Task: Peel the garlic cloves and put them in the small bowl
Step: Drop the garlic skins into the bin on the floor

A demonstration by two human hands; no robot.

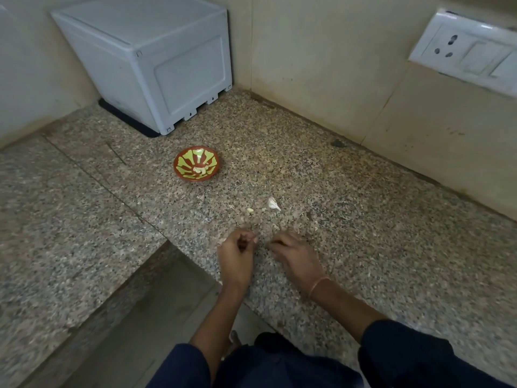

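My left hand (237, 254) has its fingers (247, 238) curled inward. Whether they pinch anything is too blurred to tell. My right hand (296, 257) sits just beside it, palm down, fingers bent. Both forearms are bare.

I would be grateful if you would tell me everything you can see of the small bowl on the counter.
The small bowl is round and shallow, reddish-brown on its outside and rim, with yellow-green petal-like patches radiating inside; it looks glazed. It stands upright on the speckled stone counter, in front of the white box. A few pale peeled garlic cloves lie in it. Neither the left hand nor the right hand touches it.
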